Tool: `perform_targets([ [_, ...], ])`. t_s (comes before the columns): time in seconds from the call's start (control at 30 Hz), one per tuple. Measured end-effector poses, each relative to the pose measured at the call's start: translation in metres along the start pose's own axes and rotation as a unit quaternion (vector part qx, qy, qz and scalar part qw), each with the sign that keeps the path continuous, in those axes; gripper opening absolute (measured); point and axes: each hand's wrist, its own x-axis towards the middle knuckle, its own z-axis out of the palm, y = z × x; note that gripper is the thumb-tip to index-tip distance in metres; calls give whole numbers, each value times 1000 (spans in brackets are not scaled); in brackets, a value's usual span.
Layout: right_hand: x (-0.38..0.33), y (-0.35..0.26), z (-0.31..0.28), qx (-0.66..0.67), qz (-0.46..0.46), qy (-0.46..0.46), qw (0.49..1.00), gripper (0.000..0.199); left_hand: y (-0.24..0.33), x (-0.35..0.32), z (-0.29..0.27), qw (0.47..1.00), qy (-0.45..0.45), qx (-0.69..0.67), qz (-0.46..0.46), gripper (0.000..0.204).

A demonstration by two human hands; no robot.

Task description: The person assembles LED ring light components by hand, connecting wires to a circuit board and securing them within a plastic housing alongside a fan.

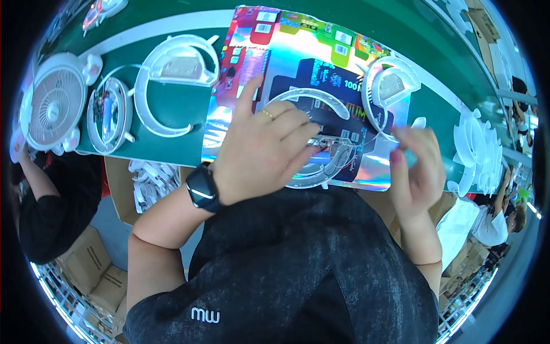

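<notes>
My left hand (266, 146), index finger stretched out, has its thumb and other fingertips closed on a small clear part with thin wires (332, 141). Beneath it lies a white ring-shaped housing (321, 94) with an open arc, partly hidden by that hand. Just right of it hovers my right hand (419, 169), thumb and forefinger bent toward each other; whatever is between them is too small to make out. Near those fingertips stands another white ring housing (369, 94) with a clear-windowed piece. Under the work, a shiny printed cardboard sheet (286, 43) covers the green table.
Left on the table are a white ring housing (141, 106), an oval frame (94, 126) and a round white fan (34, 114). Several white curved parts (475, 152) stack at right. Below the edge sits a carton of white pieces (117, 183). A co-worker's arm (37, 178) shows left.
</notes>
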Motion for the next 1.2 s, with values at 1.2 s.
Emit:
perform_targets([
  [1.2,-2,31,38,-24,-62,-102,993,27,3,21,-6,993,-119,-19,-12,22],
])
